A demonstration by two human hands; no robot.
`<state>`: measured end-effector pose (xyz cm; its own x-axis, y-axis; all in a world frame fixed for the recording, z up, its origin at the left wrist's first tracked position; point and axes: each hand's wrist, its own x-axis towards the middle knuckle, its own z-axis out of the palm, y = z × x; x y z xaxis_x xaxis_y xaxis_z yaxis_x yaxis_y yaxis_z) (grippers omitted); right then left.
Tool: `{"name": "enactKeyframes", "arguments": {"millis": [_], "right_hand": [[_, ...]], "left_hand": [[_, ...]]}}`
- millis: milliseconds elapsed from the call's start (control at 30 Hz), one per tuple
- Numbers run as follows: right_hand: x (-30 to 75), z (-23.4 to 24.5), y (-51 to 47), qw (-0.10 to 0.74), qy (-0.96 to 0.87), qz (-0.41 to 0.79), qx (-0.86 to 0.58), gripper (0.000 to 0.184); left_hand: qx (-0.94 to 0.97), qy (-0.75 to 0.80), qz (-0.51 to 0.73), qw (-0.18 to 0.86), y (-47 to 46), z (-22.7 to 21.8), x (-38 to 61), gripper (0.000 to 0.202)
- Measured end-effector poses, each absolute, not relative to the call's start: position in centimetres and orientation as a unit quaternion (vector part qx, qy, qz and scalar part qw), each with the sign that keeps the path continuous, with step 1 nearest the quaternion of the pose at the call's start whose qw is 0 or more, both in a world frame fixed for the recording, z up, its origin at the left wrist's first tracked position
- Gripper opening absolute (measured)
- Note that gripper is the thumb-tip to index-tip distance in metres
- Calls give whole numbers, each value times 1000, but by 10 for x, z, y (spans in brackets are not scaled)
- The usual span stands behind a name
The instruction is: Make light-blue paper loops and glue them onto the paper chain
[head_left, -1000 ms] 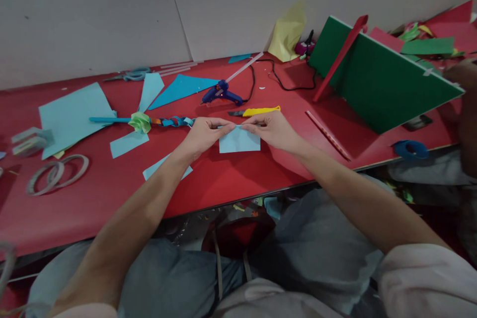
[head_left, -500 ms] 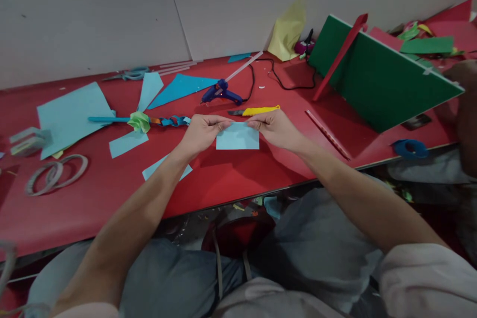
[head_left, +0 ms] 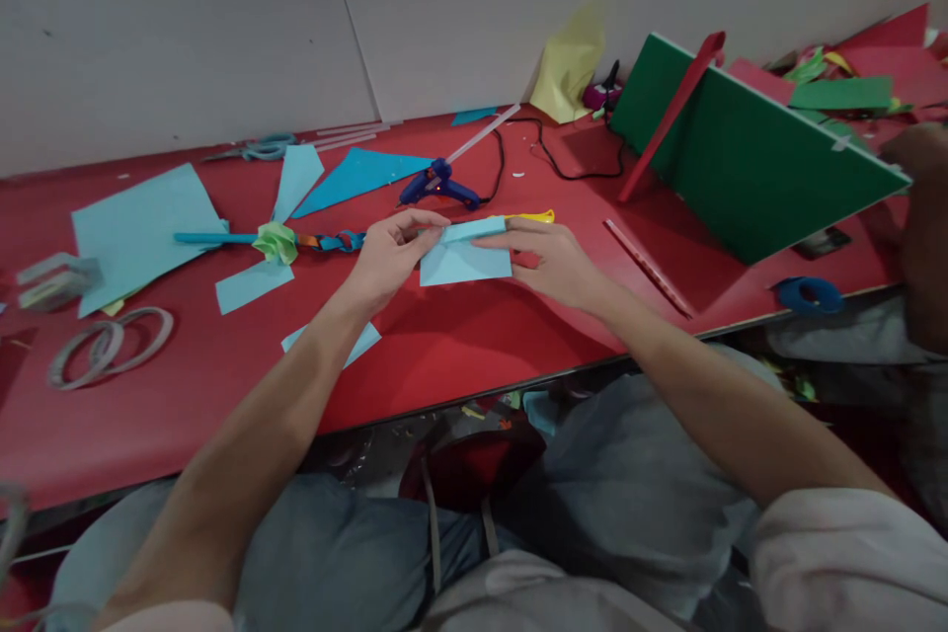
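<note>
A small light blue sheet of paper [head_left: 466, 265] is held above the red table, its far edge folded over into a narrow strip. My left hand [head_left: 396, 252] pinches the left end of that strip between thumb and fingers. On the other side, my right hand [head_left: 555, 259] has its fingers laid along the strip's right part, gripping the sheet; its thumb is partly hidden. Just behind the paper lies a yellow cutter [head_left: 537, 216], mostly covered. Beyond it a blue glue gun [head_left: 436, 183] rests on its side with a glue stick in its back.
A paper flower [head_left: 276, 243] on a blue stem lies left, near light blue sheets [head_left: 148, 227], scissors [head_left: 267, 147] and tape rolls [head_left: 89, 355]. To the right are a pencil [head_left: 648, 269], a leaning green board [head_left: 733, 158], blue tape [head_left: 811, 295] and another person's arm [head_left: 925, 217].
The paper's far edge has been folded over towards me and now shows as a strip. My right hand's fingers have gone from a pinch to lying stretched along the fold.
</note>
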<state>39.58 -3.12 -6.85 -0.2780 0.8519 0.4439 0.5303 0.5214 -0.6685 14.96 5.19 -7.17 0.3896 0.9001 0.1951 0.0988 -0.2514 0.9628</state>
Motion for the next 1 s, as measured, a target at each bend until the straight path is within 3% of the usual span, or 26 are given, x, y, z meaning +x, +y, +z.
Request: {"name": "enactKeyframes", "arguments": {"millis": [233, 500, 800, 933, 1000], "right_hand": [[386, -63, -34, 475, -709, 168, -494, 25], [383, -59, -35, 523, -684, 202, -467, 19], [372, -66, -33, 560, -624, 269, -474, 38], [369, -72, -29, 594, -611, 296, -432, 54], [369, -73, -28, 597, -616, 298, -419, 53]], "left_hand": [[719, 277, 397, 499, 38, -52, 149, 66], [728, 325, 449, 403, 35, -59, 153, 45], [682, 393, 467, 403, 31, -61, 161, 60], [678, 349, 476, 438, 33, -66, 163, 82], [682, 312, 485, 451, 36, -69, 164, 78]]}}
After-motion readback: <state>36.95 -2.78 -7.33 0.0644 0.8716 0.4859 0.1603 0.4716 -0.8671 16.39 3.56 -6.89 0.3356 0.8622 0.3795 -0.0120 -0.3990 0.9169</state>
